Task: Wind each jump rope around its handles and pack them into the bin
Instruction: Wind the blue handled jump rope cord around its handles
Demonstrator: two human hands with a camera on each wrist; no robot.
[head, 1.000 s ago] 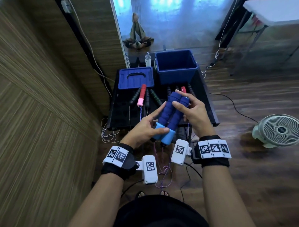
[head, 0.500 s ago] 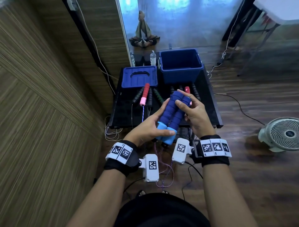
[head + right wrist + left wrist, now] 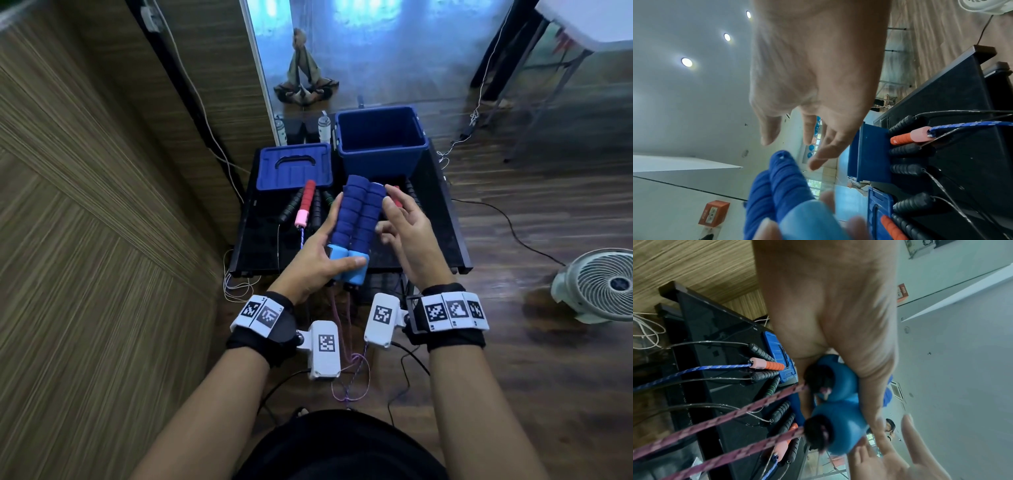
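Left hand point(image 3: 322, 253) grips the two blue handles point(image 3: 356, 222) side by side near their pale caps, thumb across the front, likely so the pair forms one core for winding; right hand point(image 3: 406, 228) hovers just beside them, fingers loosely spread and holding nothing. Their pink rope point(image 3: 349, 363) hangs unwound below the caps toward the floor, so winding looks not yet begun. Beyond, the other ropes' handles point(image 3: 305, 205) lie on the black table point(image 3: 442, 219), with the blue bin point(image 3: 382, 154) standing open at its far edge and the lid point(image 3: 294, 168) beside it.
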